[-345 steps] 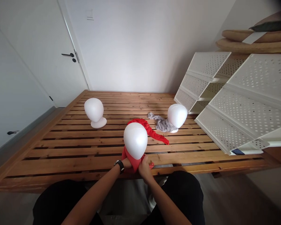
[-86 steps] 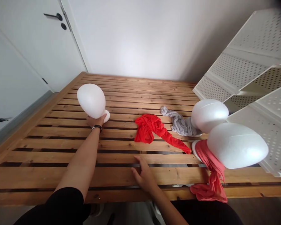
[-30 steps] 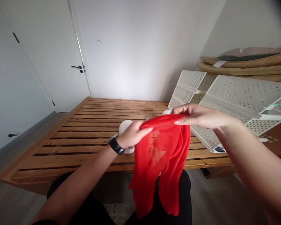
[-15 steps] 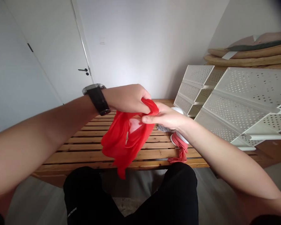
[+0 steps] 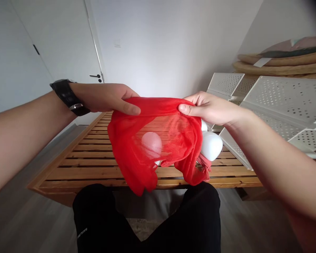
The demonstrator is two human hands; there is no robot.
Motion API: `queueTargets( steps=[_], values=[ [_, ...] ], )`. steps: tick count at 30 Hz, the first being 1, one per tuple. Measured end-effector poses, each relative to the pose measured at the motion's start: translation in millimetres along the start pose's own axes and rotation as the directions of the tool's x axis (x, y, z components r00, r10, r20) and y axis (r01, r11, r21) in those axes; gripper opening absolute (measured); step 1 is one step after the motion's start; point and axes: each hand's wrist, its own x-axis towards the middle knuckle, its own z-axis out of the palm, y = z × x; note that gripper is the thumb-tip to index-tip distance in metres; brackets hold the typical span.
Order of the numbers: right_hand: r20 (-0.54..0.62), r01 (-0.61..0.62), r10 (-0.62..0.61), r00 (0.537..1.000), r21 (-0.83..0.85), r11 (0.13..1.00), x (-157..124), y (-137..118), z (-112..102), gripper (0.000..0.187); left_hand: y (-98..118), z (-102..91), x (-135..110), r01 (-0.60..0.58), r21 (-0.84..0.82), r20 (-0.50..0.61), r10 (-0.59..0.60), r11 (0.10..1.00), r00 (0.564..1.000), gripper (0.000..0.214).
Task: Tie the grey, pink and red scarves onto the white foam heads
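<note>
I hold a sheer red scarf [image 5: 171, 137] stretched in the air in front of me, above the near edge of a slatted wooden platform [image 5: 94, 154]. My left hand [image 5: 107, 98], with a black watch on its wrist, pinches the scarf's top left edge. My right hand [image 5: 210, 109] pinches the top right edge. One white foam head [image 5: 151, 144] shows dimly through the fabric. Another white foam head [image 5: 212, 146], with a paler red cloth [image 5: 204, 167] wrapped under it, stands just right of the scarf.
White perforated shelf panels [image 5: 279, 105] lean at the right of the platform, with flat wooden pieces [image 5: 279, 61] stacked behind them. A white door [image 5: 65, 45] with a black handle is at the back left. My black-clad knees [image 5: 147, 218] fill the bottom of the view.
My hands have moved apart and spread the bunched red scarf out flat between them. The left hand has shifted left, the right hand has risen.
</note>
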Motion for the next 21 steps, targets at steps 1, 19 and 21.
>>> queueTargets(
  steps=[1, 19, 21],
  values=[
    [-0.006, -0.005, 0.004, 1.0, -0.029, 1.0, -1, -3, -4, 0.045, -1, -2.7, -1, -0.008, -0.017, -0.019, 0.007, 1.0, 1.0, 0.067],
    [0.004, -0.147, 0.196, 0.981, -0.651, 0.745, -2, -37, -45, 0.044, 2, -17.1, -9, 0.271, 0.356, -0.099, -0.252, 0.894, 0.963, 0.069],
    [-0.039, -0.185, 0.213, 0.976, -0.662, 0.726, 0, -32, -50, 0.044, 7, -20.5, -11, 0.295, 0.479, -0.161, -0.247, 0.827, 0.956, 0.063]
  ],
)
